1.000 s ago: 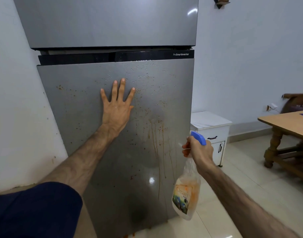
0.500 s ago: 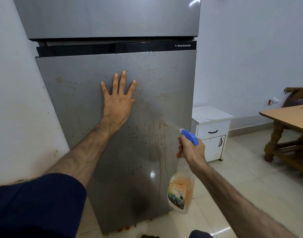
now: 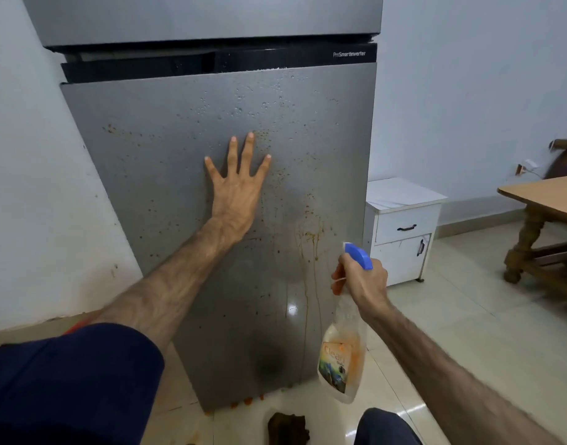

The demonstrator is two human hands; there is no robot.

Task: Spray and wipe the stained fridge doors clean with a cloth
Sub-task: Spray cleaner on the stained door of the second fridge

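Note:
A grey fridge stands in front of me. Its lower door (image 3: 166, 187) is speckled with orange-brown spots, drips and water droplets; the upper door (image 3: 211, 17) looks plain. My left hand (image 3: 235, 187) presses flat on the lower door, fingers spread. My right hand (image 3: 361, 279) grips the neck of a clear spray bottle (image 3: 340, 361) with a blue nozzle, aimed at the door's lower right. A dark brown cloth (image 3: 287, 427) lies on the floor by the fridge's foot.
A white wall flanks the fridge on the left. A small white cabinet (image 3: 402, 232) stands right of the fridge. A wooden table (image 3: 545, 200) is at the far right. Orange bits (image 3: 243, 401) lie under the door on the tiled floor.
My view has tilted down, bringing the cloth on the floor into sight. The right hand with the bottle has stayed low by the drips. The left hand has stayed flat on the door.

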